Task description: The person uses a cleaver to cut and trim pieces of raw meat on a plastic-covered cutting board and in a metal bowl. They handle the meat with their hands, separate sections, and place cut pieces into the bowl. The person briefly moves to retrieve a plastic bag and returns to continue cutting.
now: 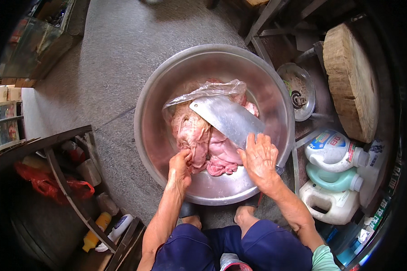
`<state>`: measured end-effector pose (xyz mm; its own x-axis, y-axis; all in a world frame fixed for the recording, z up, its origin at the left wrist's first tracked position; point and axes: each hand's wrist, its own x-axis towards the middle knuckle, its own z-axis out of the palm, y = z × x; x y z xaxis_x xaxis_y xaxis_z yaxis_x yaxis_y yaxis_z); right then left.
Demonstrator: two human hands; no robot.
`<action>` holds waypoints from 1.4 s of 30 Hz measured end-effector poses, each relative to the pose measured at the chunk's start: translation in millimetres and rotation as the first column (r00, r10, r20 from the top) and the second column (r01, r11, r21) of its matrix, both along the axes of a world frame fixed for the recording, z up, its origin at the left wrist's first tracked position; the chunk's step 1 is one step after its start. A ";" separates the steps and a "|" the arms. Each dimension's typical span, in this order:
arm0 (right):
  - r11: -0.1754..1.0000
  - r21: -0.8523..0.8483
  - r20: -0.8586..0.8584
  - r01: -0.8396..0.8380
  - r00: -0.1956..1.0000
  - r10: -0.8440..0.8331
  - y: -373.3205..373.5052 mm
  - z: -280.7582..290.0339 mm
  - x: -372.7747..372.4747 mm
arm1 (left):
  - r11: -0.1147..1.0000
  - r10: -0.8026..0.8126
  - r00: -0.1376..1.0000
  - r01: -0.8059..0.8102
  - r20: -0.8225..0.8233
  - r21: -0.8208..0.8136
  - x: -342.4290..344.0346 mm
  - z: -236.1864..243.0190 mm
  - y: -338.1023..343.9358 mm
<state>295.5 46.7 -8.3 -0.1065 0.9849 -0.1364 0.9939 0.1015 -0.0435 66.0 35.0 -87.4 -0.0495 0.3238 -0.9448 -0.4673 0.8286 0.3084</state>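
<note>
A wide metal basin (pixel 156 79) stands on the floor in front of me, with a pile of raw pink meat (pixel 190 126) in it. A cleaver (pixel 226 115) lies slanted over the meat, its broad blade pointing to the upper left. My right hand (pixel 260 158) is closed around the cleaver's near right end, covering most of the handle. At the near left edge of the meat, my left hand (pixel 181 167) pinches a piece with bent fingers. A crumpled clear plastic bag (pixel 208 91) drapes over the far side of the pile.
Right of the basin are a clear bowl (pixel 309 86), a thick wooden chopping block (pixel 350 86) on edge and several stacked plastic jugs (pixel 332 151). A low shelf (pixel 61 180) with a red bag and bottles stands at left. My knees (pixel 187 246) are close to the basin's near rim.
</note>
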 end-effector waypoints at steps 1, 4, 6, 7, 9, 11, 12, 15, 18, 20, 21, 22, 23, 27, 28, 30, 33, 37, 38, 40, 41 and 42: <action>0.998 0.033 -0.019 -0.048 0.999 0.049 2.7 4.3 -8.7 | 1.000 0.018 1.000 -0.018 0.003 0.005 -1.5 -2.7 -3.1; 0.976 0.080 -0.169 -0.203 0.962 0.214 2.7 2.9 -53.2 | 0.999 0.038 0.997 -0.036 -0.065 0.041 1.0 -11.3 -15.3; 0.968 0.036 -0.251 -0.247 0.936 0.248 -1.4 -22.4 -80.3 | 0.995 0.082 0.996 -0.080 -0.022 0.050 12.2 0.5 -9.4; 0.972 0.001 -0.236 -0.237 0.944 0.230 -3.3 -40.4 -93.0 | 0.993 0.103 0.995 -0.102 -0.006 0.054 16.2 10.7 -5.1; 0.981 0.066 -0.251 -0.184 0.948 0.195 -4.9 -78.1 -113.5 | 0.982 0.166 0.985 -0.161 -0.041 0.102 23.8 22.7 -1.0; 0.984 0.096 -0.278 -0.153 0.945 0.174 -2.5 -91.7 -121.7 | 0.970 0.190 0.978 -0.174 -0.086 0.168 21.7 20.5 -4.7; 0.985 0.095 -0.294 -0.144 0.941 0.166 -0.7 -93.8 -122.3 | 0.972 0.176 0.981 -0.160 -0.083 0.171 18.8 20.2 -6.2; 0.989 0.094 -0.286 -0.114 0.949 0.136 8.4 -99.2 -126.5 | 0.975 0.130 0.983 -0.102 -0.130 0.198 10.5 12.2 -15.4; 0.995 0.066 -0.286 -0.073 0.954 0.088 14.0 -102.5 -131.8 | 0.974 0.107 0.982 -0.073 -0.153 0.214 13.3 11.5 -23.2; 1.000 -0.019 -0.386 -0.012 0.922 0.003 19.1 -103.6 -124.6 | 0.966 0.075 0.965 -0.008 -0.252 0.257 18.3 15.4 -22.5; 0.998 -0.064 -0.434 0.012 0.900 -0.038 24.2 -99.5 -119.9 | 0.961 0.064 0.950 0.024 -0.304 0.276 18.6 19.7 -20.7; 0.994 -0.107 -0.576 0.024 0.814 -0.082 28.3 -94.7 -113.1 | 0.960 0.049 0.953 0.038 -0.299 0.277 16.8 22.2 -19.2; 0.991 -0.121 -0.623 0.051 0.773 -0.116 28.9 -92.4 -110.0 | 0.959 0.051 0.952 0.038 -0.301 0.282 16.1 21.5 -19.2; 0.934 -0.329 -0.765 0.142 0.540 -0.351 31.6 -87.3 -105.9 | 0.945 0.034 0.960 0.061 -0.279 0.323 11.0 9.7 -20.6; 0.852 -0.506 -0.780 0.133 0.352 -0.518 35.7 -87.4 -103.4 | 0.938 0.022 0.963 0.072 -0.267 0.339 8.9 6.0 -21.1; 0.714 -0.698 -0.714 0.048 0.023 -0.700 39.4 -90.0 -101.2 | 0.914 -0.022 0.943 0.153 -0.331 0.376 5.4 -1.8 -24.2; 0.719 -0.695 -0.718 0.003 -0.043 -0.694 39.2 -90.7 -98.4 | 0.906 -0.071 0.942 0.198 -0.328 0.373 -0.7 0.3 -21.7; 0.776 -0.630 -0.776 0.032 -0.054 -0.628 36.0 -108.5 -91.6 | 0.947 0.029 0.974 0.045 -0.224 0.318 4.1 19.1 1.6; 0.790 -0.610 -0.780 0.055 0.133 -0.612 38.2 -102.3 -95.1 | 0.952 0.040 0.982 0.019 -0.185 0.305 -4.0 13.6 5.1; 0.825 -0.558 -0.698 0.091 0.486 -0.526 40.2 -88.7 -99.9 | 0.943 0.002 0.967 0.083 -0.254 0.324 -14.4 5.1 9.2; 0.892 -0.443 -0.743 0.086 0.521 -0.419 40.7 -78.7 -99.5 | 0.939 -0.033 0.953 0.133 -0.302 0.317 -15.7 4.5 11.8; 0.943 -0.324 -0.773 0.074 0.554 -0.309 40.3 -68.4 -100.1 | 0.881 -0.083 0.864 0.296 -0.497 0.368 -14.9 3.1 11.1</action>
